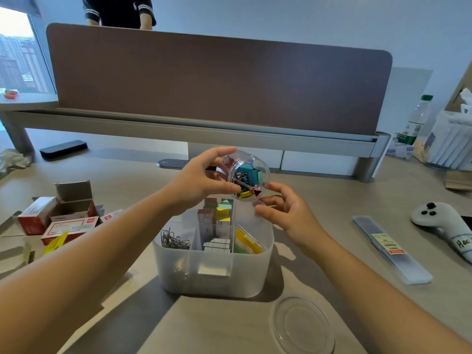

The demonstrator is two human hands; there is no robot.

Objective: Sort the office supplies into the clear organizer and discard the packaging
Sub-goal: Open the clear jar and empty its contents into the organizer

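Tabletop (332, 190) carried the clear organizer (212, 274) at lower centre, holding paper clips (173, 241) and staples (217, 244). Opened cardboard boxes (63, 213) sat at left. Left hand (201, 178) gripped a tilted clear tub (246, 176) of binder clips above the organizer. Right hand (283, 209) was released, fingers loosely curled, just beside the tub. Round lid (302, 325) lay at lower right.

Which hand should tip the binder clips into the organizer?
Probably the left hand: it already grips the tilted clear tub above the organizer. The right hand holds nothing.
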